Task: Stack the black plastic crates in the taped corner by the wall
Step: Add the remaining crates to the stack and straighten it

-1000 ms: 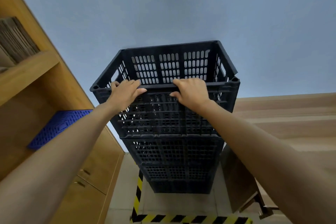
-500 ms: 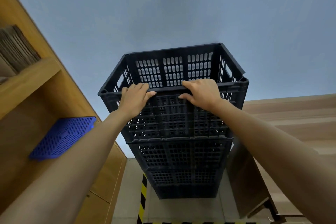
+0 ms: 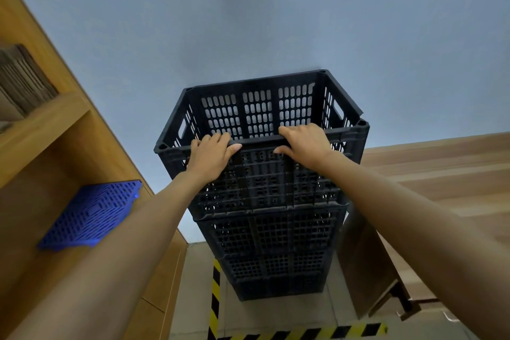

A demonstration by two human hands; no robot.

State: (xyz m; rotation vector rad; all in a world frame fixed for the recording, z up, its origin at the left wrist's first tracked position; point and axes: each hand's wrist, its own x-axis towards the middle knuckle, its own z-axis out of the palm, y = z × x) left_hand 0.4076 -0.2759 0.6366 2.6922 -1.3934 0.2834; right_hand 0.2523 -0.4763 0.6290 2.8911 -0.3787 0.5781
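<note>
A tall stack of black plastic crates stands against the blue-grey wall inside the corner marked by yellow-and-black floor tape. The top crate sits squarely on the stack, its open top facing up. My left hand lies over the near rim left of centre, fingers curled over the edge. My right hand grips the same rim right of centre, thumb on the outer face. Both forearms reach up from the bottom corners.
A wooden shelf unit fills the left side, with a blue plastic grid panel leaning inside and stacked cardboard above. A wooden desk and a brown board stand close on the right of the stack.
The stack and both hands sit further right and lower in view, and the view has moved closer. Both hands keep the same hold on the near rim.
</note>
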